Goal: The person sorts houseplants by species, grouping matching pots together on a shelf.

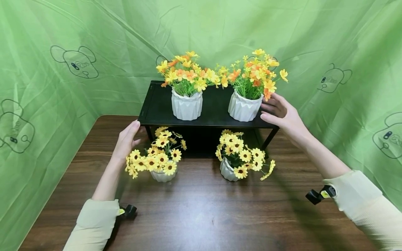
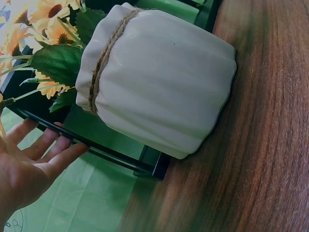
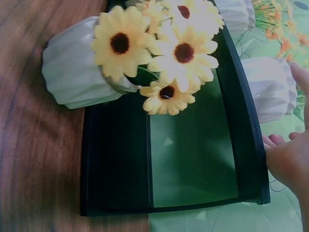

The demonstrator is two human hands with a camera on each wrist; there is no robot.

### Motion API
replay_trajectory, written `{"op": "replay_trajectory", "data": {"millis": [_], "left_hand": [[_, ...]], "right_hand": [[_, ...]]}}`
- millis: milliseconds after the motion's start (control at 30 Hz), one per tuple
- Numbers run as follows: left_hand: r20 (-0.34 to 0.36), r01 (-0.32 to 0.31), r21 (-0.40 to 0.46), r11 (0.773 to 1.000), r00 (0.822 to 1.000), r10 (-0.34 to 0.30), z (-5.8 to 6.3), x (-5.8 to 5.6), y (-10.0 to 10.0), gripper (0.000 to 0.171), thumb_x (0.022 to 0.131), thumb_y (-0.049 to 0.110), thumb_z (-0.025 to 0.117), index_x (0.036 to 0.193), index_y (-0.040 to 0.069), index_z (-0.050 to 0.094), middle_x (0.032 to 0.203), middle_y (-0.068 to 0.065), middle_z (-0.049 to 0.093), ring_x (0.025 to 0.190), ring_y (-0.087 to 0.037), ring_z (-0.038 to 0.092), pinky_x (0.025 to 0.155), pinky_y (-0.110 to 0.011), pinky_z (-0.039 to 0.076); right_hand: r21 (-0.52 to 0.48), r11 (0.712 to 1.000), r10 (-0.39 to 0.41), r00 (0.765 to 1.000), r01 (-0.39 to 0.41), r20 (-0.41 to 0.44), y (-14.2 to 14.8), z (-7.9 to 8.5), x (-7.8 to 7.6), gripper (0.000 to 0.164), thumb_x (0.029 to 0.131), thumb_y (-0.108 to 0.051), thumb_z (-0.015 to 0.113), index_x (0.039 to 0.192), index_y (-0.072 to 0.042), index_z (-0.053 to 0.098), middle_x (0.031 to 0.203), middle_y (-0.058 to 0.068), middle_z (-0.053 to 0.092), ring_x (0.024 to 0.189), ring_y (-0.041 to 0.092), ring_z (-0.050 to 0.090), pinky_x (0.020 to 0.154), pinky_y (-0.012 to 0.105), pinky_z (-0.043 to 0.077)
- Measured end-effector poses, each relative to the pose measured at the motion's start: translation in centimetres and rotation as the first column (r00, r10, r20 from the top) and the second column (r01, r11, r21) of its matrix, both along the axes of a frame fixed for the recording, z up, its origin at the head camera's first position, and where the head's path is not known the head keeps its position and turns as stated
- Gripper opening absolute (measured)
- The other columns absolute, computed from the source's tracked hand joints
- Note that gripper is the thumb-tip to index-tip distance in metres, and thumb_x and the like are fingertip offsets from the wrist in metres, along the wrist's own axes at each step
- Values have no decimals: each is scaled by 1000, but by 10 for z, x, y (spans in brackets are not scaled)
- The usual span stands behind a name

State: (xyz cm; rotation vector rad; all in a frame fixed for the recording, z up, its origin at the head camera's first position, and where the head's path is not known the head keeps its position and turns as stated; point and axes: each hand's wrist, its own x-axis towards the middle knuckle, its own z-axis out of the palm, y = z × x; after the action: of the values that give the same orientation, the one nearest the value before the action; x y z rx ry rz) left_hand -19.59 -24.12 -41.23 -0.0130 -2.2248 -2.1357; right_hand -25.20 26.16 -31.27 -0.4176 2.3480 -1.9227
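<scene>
A black two-tier shelf point(image 1: 216, 104) bears two white pots on its top, a left pot point(image 1: 187, 106) and a right pot point(image 1: 245, 106), both with orange and yellow flowers. My left hand point(image 1: 126, 139) is at the shelf's front left corner; in the left wrist view its extended fingers point(image 2: 67, 153) touch the side bar. Beside the top right pot is my right hand point(image 1: 287, 115), fingers spread and partly hidden behind pot and flowers. In the right wrist view, one fingertip point(image 3: 300, 73) is against or very near that pot, and others meet the shelf's edge.
Two lower white pots, a left one point(image 1: 164, 175) and a right one point(image 1: 229, 170), stand before the shelf with yellow dark-centred flowers leaning outward. Under everything is a brown wooden table point(image 1: 201, 216). Green fabric point(image 1: 125, 42) hangs behind and at both sides.
</scene>
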Motion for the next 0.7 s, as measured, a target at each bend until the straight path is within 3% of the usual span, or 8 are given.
{"op": "replay_trajectory", "data": {"millis": [333, 533, 700], "left_hand": [[3, 7, 11, 1000, 1000, -7, -2, -1, -1, 47, 108, 47, 47, 146, 21, 55, 124, 12, 65, 120, -5, 60, 91, -17, 56], [13, 2, -6, 1000, 1000, -2, -1, -1, -1, 49, 108, 49, 47, 148, 21, 54, 125, 13, 63, 120, -5, 59, 91, -16, 54], [12, 5, 8, 1000, 1000, -5, 0, 0, -2, 50, 108, 48, 47, 149, 19, 53, 125, 13, 63, 119, -4, 59, 91, -16, 55]], "right_hand": [[-103, 991, 75, 993, -84, -90, 11, -10, 14, 74, 99, 3, 63, 162, -13, 29, 161, 21, 37, 137, 15, 56, 106, 20, 51], [-165, 973, 142, 980, -164, -137, 23, -11, 23, 69, 100, 10, 55, 161, -7, 29, 159, 23, 40, 137, 19, 57, 108, 27, 51], [-210, 946, 210, 961, -246, -180, 33, -15, 29, 64, 99, 17, 48, 159, 1, 29, 150, 25, 52, 135, 28, 60, 111, 33, 50]]}}
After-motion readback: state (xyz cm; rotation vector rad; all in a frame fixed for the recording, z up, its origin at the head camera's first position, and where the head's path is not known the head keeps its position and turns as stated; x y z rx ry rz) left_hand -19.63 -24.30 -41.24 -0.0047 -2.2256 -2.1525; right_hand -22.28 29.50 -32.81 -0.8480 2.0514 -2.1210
